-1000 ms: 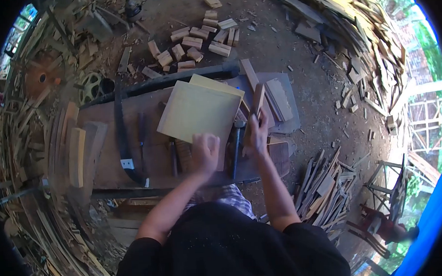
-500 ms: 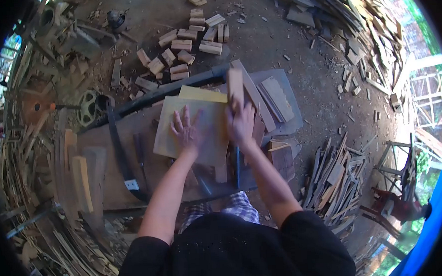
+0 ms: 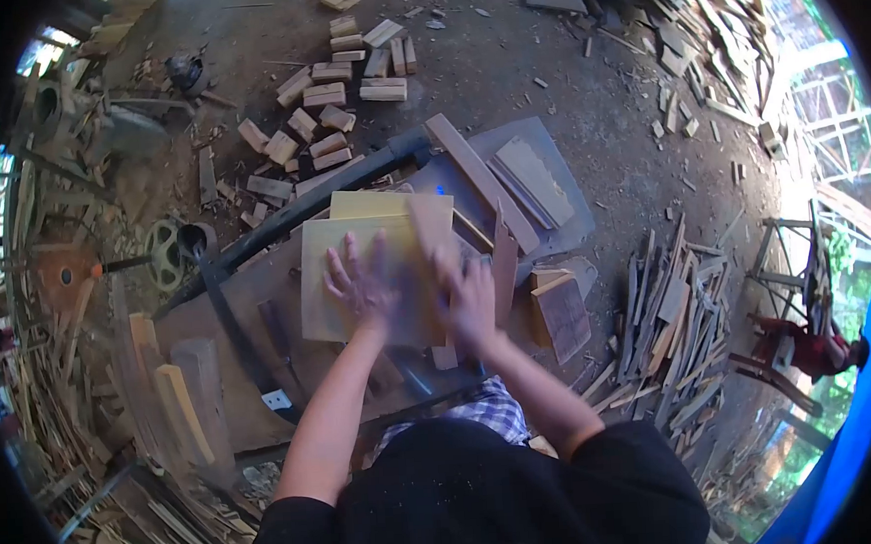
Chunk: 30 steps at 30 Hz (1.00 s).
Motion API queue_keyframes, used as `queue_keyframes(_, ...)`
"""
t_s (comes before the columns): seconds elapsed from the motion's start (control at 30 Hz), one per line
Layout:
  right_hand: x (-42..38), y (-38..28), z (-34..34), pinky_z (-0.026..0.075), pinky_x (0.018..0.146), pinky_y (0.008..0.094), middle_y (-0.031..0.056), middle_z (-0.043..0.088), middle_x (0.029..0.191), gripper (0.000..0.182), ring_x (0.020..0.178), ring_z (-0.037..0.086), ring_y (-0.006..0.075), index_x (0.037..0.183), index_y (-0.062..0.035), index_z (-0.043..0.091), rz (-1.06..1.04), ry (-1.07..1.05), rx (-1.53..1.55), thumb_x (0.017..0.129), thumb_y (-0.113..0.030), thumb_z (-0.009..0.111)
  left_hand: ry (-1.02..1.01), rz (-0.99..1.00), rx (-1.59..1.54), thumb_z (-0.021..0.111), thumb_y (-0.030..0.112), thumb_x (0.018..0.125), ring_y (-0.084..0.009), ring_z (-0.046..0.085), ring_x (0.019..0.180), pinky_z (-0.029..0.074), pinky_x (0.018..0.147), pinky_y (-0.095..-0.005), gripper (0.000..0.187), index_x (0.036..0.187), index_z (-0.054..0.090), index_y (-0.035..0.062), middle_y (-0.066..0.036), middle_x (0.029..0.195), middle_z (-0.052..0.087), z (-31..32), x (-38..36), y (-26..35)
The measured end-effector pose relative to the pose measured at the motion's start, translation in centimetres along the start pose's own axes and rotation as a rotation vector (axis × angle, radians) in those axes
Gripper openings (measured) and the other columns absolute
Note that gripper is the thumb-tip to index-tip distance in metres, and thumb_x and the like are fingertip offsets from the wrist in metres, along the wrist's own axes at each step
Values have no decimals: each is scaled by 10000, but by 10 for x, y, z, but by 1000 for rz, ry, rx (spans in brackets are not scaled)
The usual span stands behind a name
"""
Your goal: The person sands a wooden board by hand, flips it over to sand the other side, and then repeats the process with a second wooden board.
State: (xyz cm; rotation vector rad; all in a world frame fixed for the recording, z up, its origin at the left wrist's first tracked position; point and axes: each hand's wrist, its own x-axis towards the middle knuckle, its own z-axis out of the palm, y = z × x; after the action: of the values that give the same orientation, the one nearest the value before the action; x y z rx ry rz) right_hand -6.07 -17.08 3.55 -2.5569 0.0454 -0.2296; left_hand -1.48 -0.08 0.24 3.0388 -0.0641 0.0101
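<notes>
Around the pale board [image 3: 407,285], wood blocks [image 3: 325,95], stick pile [image 3: 672,304]

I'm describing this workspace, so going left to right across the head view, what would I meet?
Pale grey spoked wheel → bare left hand → bare right hand → dark brown wooden block → heap of thin wooden sticks.

Blk s/s tee [image 3: 477,501] — chkd bottoms [image 3: 502,409]

My left grip [image 3: 362,288] rests on the board [image 3: 319,313], over the counter [image 3: 190,329]; blocks [image 3: 325,93] lie beyond the board, sticks [image 3: 670,324] to its right.
</notes>
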Motion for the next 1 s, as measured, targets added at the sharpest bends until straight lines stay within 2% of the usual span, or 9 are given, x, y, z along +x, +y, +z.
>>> queue_keyframes(0.1, -48, -23, -20, 400, 700, 454, 234, 526, 1073, 564, 913, 511, 379, 1402, -272, 524, 33, -130, 23, 855, -324, 654, -2, -1, -2, 479, 613, 921, -464, 138, 1466, 110, 1128, -656, 640, 1512, 363, 394, -116, 1606, 237, 1, 0, 2)
queue_keyframes(0.2, 31, -5, 7, 409, 702, 490, 207, 518, 1023, 530, 923, 507, 387, 1376, -241, 528, -12, 98, 86, 865, -316, 644, -7, -4, -4, 481, 608, 919, -465, 134, 1466, 105, 1130, -653, 628, 1501, 391, 387, -119, 1606, 237, 4, 0, 0)
queue_keyframes(0.37, 108, 4, 8, 419, 702, 496, 196, 517, 1015, 488, 922, 509, 383, 1345, -199, 518, 132, 91, 157, 876, -253, 637, -33, 9, -30, 464, 621, 921, -463, 127, 1467, 108, 1130, -650, 633, 1502, 392, 380, -127, 1603, 239, -7, 0, 4)
queue_keyframes(0.43, 50, 0, 9, 435, 754, 487, 230, 520, 1061, 470, 949, 507, 413, 1323, -193, 543, 67, 144, 99, 870, -250, 651, 2, -7, 39, 445, 646, 920, -460, 126, 1467, 119, 1125, -642, 649, 1507, 385, 375, -122, 1607, 231, 5, -1, -1)
queue_keyframes(0.57, -43, -24, -21, 423, 764, 469, 231, 519, 1048, 580, 927, 506, 393, 1398, -229, 539, 132, -124, 129, 837, -270, 682, -22, -1, 69, 428, 666, 923, -456, 129, 1466, 124, 1119, -634, 673, 1527, 344, 381, -114, 1617, 207, -3, -1, 3)
queue_keyframes(0.67, 20, -3, 7, 425, 752, 492, 223, 516, 1011, 524, 900, 510, 392, 1358, -208, 554, 24, 136, 36, 853, -289, 669, -11, 9, 10, 431, 658, 929, -455, 125, 1468, 118, 1120, -635, 668, 1530, 335, 383, -114, 1617, 210, -5, 0, 3)
queue_keyframes(0.8, 124, 20, 7, 419, 833, 514, 268, 482, 1037, 407, 958, 496, 448, 1295, -131, 499, 260, 3, 334, 920, -255, 599, -26, 3, 39, 425, 655, 937, -452, 122, 1469, 109, 1124, -635, 658, 1529, 338, 381, -112, 1617, 211, -9, -2, 3)
queue_keyframes(0.9, 36, 13, 9, 438, 782, 494, 268, 498, 1032, 502, 914, 503, 446, 1352, -156, 525, 62, 149, 211, 872, -216, 657, -31, -1, 22, 418, 654, 941, -447, 124, 1471, 114, 1121, -643, 652, 1529, 339, 382, -109, 1620, 208, -4, 3, 3)
queue_keyframes(1.0, -55, -14, -25, 442, 756, 493, 256, 512, 1088, 600, 918, 515, 408, 1415, -237, 509, 88, -161, 279, 843, -268, 689, -35, 3, 58, 410, 657, 944, -449, 127, 1472, 123, 1115, -655, 651, 1530, 333, 384, -108, 1623, 202, 0, -1, 2)
